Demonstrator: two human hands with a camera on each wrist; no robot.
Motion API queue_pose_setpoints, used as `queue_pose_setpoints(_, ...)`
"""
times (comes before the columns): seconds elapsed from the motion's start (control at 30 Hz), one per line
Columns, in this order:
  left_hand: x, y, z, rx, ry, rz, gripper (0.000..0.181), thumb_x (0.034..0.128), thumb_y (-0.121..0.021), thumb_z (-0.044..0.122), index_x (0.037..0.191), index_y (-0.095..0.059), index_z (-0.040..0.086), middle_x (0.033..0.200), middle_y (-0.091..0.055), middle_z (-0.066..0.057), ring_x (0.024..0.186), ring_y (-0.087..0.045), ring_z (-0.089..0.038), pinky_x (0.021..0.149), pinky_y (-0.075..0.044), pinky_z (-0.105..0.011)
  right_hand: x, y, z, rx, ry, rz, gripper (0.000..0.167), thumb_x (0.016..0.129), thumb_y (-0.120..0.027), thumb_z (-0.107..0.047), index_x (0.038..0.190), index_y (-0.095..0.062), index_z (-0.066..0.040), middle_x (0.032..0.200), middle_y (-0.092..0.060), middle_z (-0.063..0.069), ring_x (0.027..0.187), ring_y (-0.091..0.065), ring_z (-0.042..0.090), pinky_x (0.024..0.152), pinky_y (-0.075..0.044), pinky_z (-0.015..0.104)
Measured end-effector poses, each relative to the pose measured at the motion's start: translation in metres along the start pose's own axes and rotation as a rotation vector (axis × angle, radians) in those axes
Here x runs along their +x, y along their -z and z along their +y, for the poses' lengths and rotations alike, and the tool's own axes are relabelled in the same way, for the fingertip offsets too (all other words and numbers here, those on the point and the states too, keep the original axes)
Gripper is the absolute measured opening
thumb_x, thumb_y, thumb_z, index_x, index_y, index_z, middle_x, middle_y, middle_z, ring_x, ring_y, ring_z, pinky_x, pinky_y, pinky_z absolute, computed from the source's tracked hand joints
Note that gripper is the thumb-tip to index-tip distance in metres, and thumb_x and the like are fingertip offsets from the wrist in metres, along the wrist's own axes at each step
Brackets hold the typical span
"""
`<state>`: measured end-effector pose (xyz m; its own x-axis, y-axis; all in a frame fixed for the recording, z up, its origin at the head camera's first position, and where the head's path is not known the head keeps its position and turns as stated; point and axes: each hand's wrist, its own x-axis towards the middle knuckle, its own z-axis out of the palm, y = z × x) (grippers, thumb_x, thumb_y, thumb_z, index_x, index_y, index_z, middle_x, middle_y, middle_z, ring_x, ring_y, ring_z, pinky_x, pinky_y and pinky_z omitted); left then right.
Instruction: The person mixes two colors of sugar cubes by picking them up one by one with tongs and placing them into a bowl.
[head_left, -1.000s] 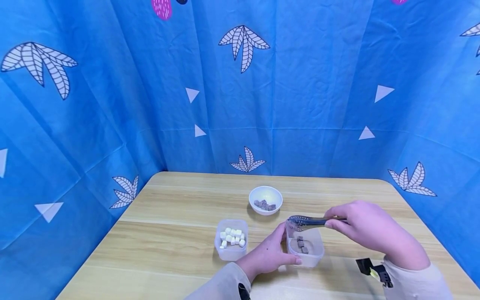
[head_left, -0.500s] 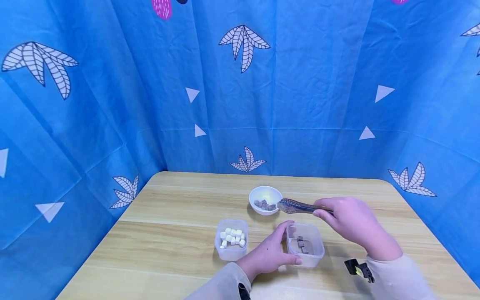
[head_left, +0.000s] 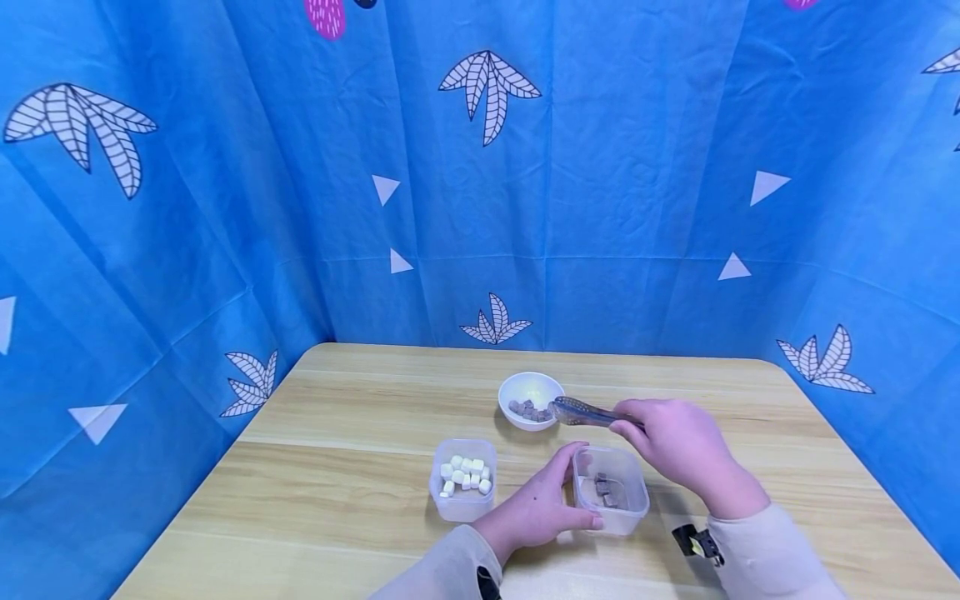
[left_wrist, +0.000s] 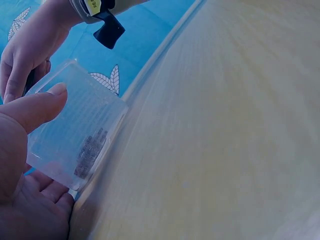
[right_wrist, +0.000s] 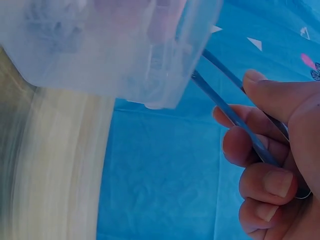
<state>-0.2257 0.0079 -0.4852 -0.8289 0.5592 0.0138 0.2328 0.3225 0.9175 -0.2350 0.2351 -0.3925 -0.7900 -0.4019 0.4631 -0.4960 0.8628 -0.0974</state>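
Left hand [head_left: 536, 507]: lower centre of the head view, its grip clamped on a translucent square plastic container [head_left: 622, 523], thumb on the near side.
Right hand [head_left: 675, 442]: lower right of centre, its grip clamped on slim dark metal tongs [head_left: 588, 413].
Tongs' tips: pointing left, overlapping the right rim of a round white bowl [head_left: 530, 384]; cannot tell whether they hold anything.
Bowl: below centre, with purplish-brown cubes [head_left: 525, 410] inside.
Held container: a few similar cubes inside.
Second translucent square plastic container [head_left: 462, 511]: left of the left hand, holding white cubes [head_left: 467, 473].
Surface: pale wood-grain tabletop [head_left: 315, 467].
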Motion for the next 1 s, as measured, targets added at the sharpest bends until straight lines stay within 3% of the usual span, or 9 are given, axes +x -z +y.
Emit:
queue_pose_setpoints(0.3, 0.000, -0.001, 0.000, 0.010, -0.020, 0.006, 0.092, 0.0807, -0.086, 0.034, 0.155, -0.031, 0.027, 0.149, -0.047, 0.010, 0.138, -0.041, -0.010, 0.118, -0.026, -0.046, 0.001, -0.001, -0.003, 0.019, -0.028, -0.027, 0.010, 0.091, -0.075, -0.033, 0.096, -0.075, -0.023, 0.078, -0.067, -0.014, 0.059, -0.050, 0.004, 0.052, -0.046, 0.035)
queue_pose_setpoints(0.73, -0.001, 0.000, 0.002, 0.008, -0.032, 0.008, 0.091, 0.0804, -0.086, 0.033, 0.153, -0.031, 0.030, 0.148, -0.048, 0.009, 0.137, -0.043, -0.011, 0.118, -0.026, -0.045, -0.002, 0.010, 0.004, 0.064, -0.050, -0.091, 0.023, 0.093, -0.072, -0.039, 0.107, -0.076, -0.021, 0.096, -0.074, -0.008, 0.081, -0.070, 0.015, 0.070, -0.057, 0.045)
queue_pose_setpoints(1.0, -0.002, 0.000, 0.002, 0.007, -0.019, 0.008, 0.091, 0.0803, -0.086, 0.034, 0.153, -0.032, 0.029, 0.147, -0.048, 0.011, 0.136, -0.043, -0.010, 0.118, -0.027, -0.046, -0.004, 0.025, 0.008, 0.097, -0.034, -0.114, 0.023, 0.093, -0.071, -0.041, 0.106, -0.076, -0.023, 0.092, -0.072, -0.012, 0.077, -0.067, 0.010, 0.069, -0.056, 0.043)
